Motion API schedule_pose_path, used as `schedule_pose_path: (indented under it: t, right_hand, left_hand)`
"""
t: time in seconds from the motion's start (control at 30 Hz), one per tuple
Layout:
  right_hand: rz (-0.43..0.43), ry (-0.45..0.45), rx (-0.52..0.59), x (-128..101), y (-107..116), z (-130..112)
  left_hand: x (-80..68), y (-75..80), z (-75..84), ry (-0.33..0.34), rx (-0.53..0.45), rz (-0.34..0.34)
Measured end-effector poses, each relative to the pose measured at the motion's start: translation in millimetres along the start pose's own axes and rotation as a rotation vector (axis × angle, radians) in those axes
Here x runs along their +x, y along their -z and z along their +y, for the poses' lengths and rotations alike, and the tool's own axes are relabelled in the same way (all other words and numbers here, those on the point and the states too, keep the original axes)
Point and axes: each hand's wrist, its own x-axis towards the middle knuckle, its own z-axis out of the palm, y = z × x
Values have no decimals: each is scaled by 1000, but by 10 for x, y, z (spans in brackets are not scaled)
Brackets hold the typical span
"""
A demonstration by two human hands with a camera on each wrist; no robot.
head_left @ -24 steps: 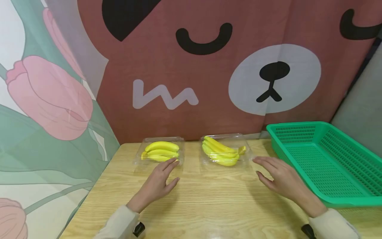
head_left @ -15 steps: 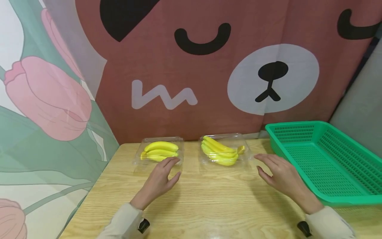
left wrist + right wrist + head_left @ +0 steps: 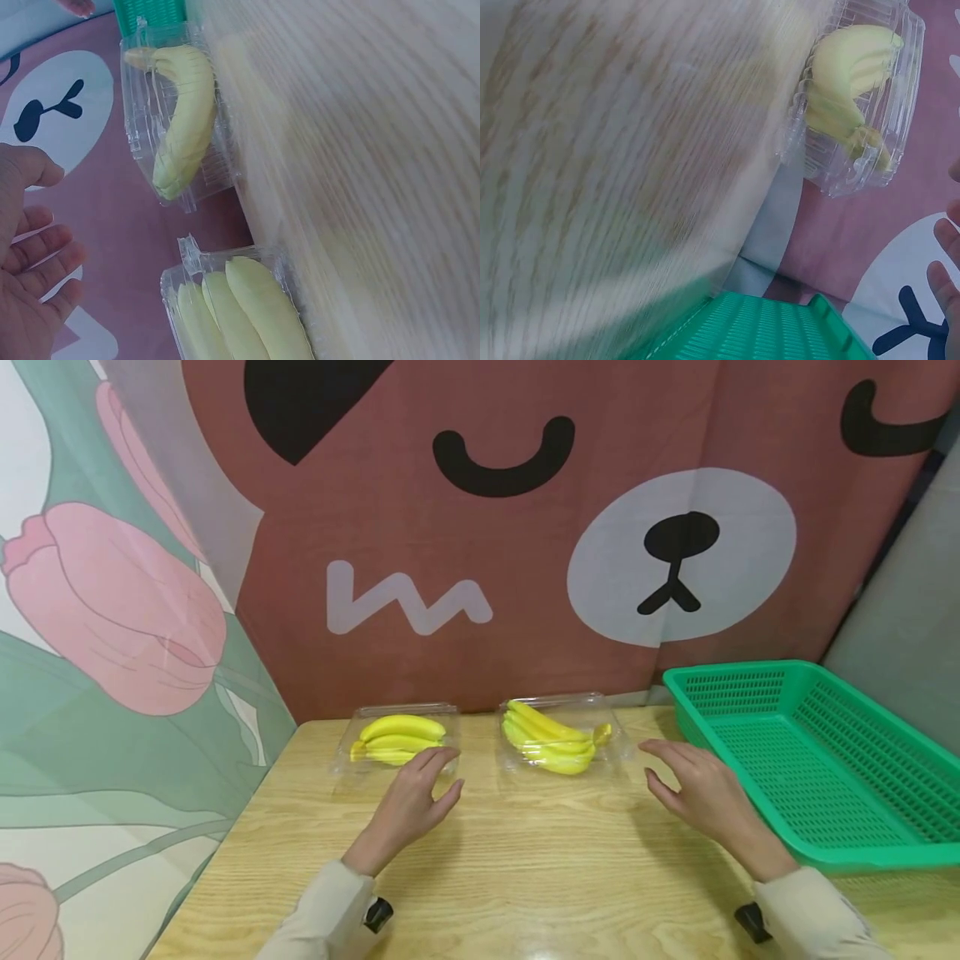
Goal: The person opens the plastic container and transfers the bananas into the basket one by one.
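Two clear plastic clamshell boxes stand side by side at the back of the wooden table. Yellow bananas (image 3: 401, 727) lie in the left clamshell box (image 3: 345, 770), and a bunch of bananas (image 3: 551, 739) fills the right clamshell box (image 3: 618, 760). My left hand (image 3: 414, 797) hovers over the table just in front of the left box, fingers relaxed, holding nothing; its fingertips overlap the box's corner in the head view. Just right of the right box, my right hand (image 3: 697, 789) is held in the air with loose fingers and nothing in it. In the left wrist view, the left palm (image 3: 30, 300) shows bare.
A green perforated plastic basket (image 3: 806, 852) sits at the right end of the table (image 3: 525, 877), close beside my right forearm. Behind the table hangs a reddish-brown cloth (image 3: 405, 660) with a bear face; a flower-print cloth (image 3: 112, 602) covers the left side.
My left hand has shifted slightly right and up in the head view, and my right hand has risen a little. The view has swung slightly right. Boxes and basket stay put.
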Motion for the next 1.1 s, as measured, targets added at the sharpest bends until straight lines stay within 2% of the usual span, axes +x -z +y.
schedule_pose_path:
  t: [0.37,0.67,1.1]
  right_hand:
    - [-9,-20,-6,-2,-59,30]
    - [-30,-18,-26,24,-75,27]
    - [-37,2,-22,31,-82,71]
  left_hand:
    - [73,-59,32,7,24,-20]
    - [183,-161,67,-37,19,1]
    - [259,-264,102,-64,32,14]
